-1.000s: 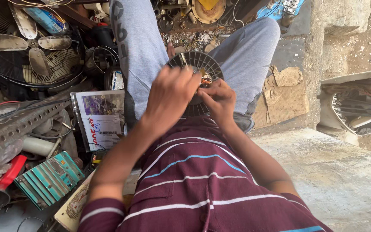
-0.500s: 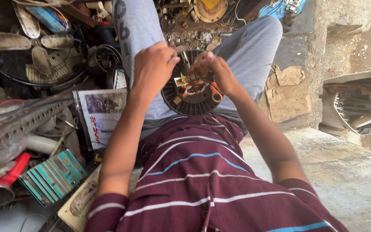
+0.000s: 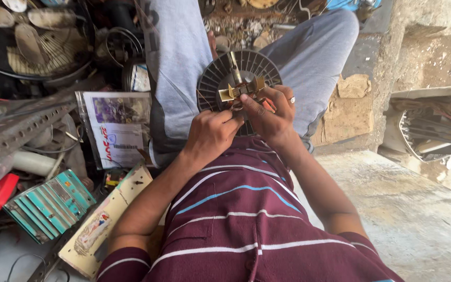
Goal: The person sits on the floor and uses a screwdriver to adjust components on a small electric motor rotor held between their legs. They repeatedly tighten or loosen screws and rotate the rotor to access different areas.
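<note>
A round black finned motor housing (image 3: pixel 212 83) rests on my lap between my grey-trousered legs. A brass-coloured metal part with a shaft (image 3: pixel 242 87) sticks up from its middle. My left hand (image 3: pixel 211 131) grips the housing's near edge with curled fingers. My right hand (image 3: pixel 270 114), wearing a ring, pinches the brass part and something orange just beside it. My maroon striped shirt fills the lower middle of the view.
Left of my leg lie a plastic-sleeved printed packet (image 3: pixel 115 128), a teal ribbed block (image 3: pixel 48 204), a cream board (image 3: pixel 108 219) and a perforated metal rail (image 3: pixel 16 133). Fan blades with a wire guard (image 3: pixel 32 39) sit far left. A concrete ledge (image 3: pixel 418 209) runs on the right.
Both hands have drawn back toward my body. The housing now stands tilted up with its fins visible, and the brass part shows above my fingers.
</note>
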